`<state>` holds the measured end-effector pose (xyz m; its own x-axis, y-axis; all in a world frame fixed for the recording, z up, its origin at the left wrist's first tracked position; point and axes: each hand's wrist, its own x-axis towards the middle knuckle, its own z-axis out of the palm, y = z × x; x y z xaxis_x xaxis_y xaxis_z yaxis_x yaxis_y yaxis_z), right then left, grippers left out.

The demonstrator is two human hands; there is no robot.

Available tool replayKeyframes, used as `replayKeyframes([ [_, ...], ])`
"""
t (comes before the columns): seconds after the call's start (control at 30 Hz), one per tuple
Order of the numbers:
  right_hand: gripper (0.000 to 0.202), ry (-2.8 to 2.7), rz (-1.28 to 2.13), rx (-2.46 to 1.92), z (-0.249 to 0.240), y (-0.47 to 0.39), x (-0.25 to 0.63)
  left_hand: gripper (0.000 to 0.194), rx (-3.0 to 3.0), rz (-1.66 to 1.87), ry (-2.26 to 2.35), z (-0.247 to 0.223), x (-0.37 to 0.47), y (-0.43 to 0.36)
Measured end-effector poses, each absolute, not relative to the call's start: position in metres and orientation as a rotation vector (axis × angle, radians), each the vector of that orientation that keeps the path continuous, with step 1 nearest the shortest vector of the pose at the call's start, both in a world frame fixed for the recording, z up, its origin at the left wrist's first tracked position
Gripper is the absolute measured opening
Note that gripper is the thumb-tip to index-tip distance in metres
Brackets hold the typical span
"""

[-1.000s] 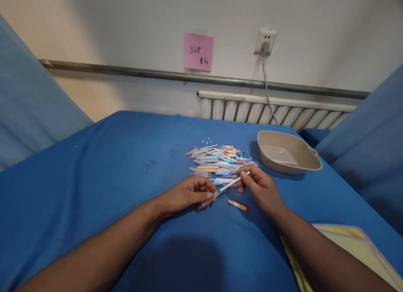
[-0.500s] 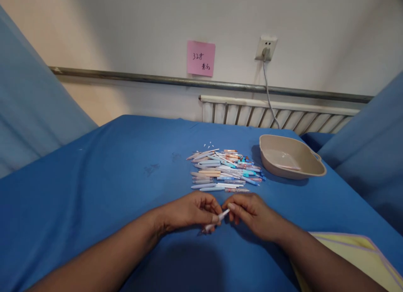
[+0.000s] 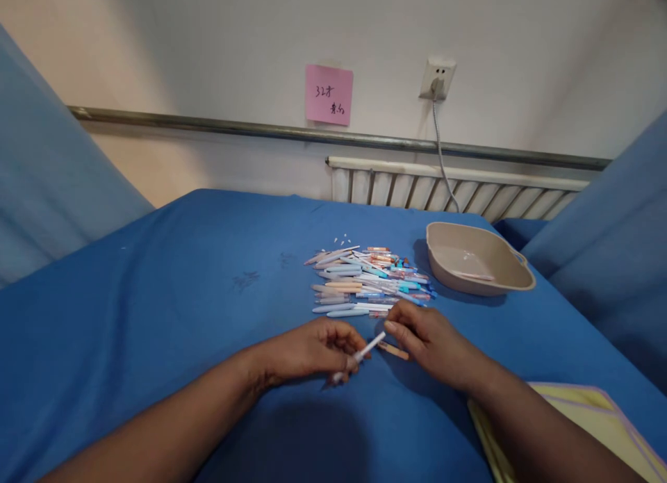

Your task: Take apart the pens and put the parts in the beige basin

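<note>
My left hand [image 3: 323, 349] is closed around a pen part with a clear end, and a thin white stick [image 3: 371, 345] slants up from its fingers toward the right. Beside the stick's tip, my right hand [image 3: 424, 337] has its thumb and forefinger pinched together, no longer touching the stick. A slim orange piece [image 3: 394, 351] shows just under the right fingers; whether they hold it or it lies on the cloth is unclear. Beyond both hands lies a pile of pens and pen parts [image 3: 347, 285] in white, grey, blue and orange.
The blue cloth [image 3: 171, 281] covers the table. A beige basin [image 3: 513, 278] with a few clear and pale items stands at the right. Several tiny white bits [image 3: 342, 241] lie behind the pile. A yellow cloth [image 3: 578, 413] is at the lower right. Blue curtains hang on both sides.
My right hand has let go of the white stick and moved a little right and up. More of the stick shows, and the orange piece has come into sight. The view has shifted slightly.
</note>
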<state>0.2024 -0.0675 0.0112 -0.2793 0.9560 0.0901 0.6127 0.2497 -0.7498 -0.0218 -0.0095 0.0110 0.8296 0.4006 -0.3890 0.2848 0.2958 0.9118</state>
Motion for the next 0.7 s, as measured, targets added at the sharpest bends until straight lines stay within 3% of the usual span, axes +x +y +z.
replayKeyframes([
  [0.3,0.003,-2.286,0.604,-1.455,-0.001,-0.071,0.208,0.026,1.522,0.263,0.759,0.016,-0.019,-0.003],
  [0.7,0.018,-1.855,0.738,-1.371,0.000,-0.052,0.218,0.027,1.700,0.294,0.841,0.018,-0.021,0.001],
])
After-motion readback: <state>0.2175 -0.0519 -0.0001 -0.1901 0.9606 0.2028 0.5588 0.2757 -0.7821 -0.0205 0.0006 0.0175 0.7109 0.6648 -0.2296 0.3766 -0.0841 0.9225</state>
